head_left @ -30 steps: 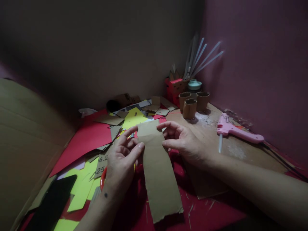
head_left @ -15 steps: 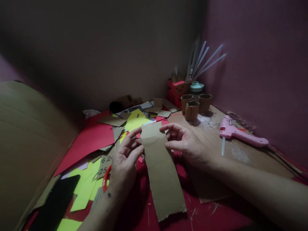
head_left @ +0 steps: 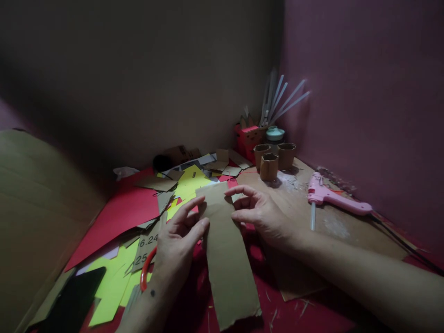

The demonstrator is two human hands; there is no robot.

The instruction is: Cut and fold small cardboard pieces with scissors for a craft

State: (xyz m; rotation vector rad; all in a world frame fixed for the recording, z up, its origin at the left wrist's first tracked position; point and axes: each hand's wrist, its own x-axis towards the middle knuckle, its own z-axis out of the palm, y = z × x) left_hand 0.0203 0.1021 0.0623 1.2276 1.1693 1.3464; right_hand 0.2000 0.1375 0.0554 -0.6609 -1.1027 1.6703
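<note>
A long strip of brown cardboard (head_left: 231, 263) is held up over the red surface, its ragged short end toward me. My left hand (head_left: 180, 238) grips its left edge near the far end, thumb and fingers on the side. On the opposite edge, my right hand (head_left: 255, 210) pinches the strip between thumb and forefinger. Toward the far end a bend crosses the cardboard. A red-orange handle (head_left: 144, 273) shows partly behind my left wrist; the rest of that tool is hidden.
A pink glue gun (head_left: 333, 196) lies on a cardboard sheet (head_left: 298, 217) at right. Behind it stand small cardboard cups (head_left: 269, 167) and a red holder (head_left: 248, 138) with glue sticks (head_left: 289, 101). Red paper (head_left: 121, 203), yellow scraps (head_left: 111, 289) and a black object (head_left: 72, 300) lie left.
The view has shifted, so most things sit slightly lower and further left. Both hands still hold the cardboard strip, and the left fingers have shifted a little along its edge.
</note>
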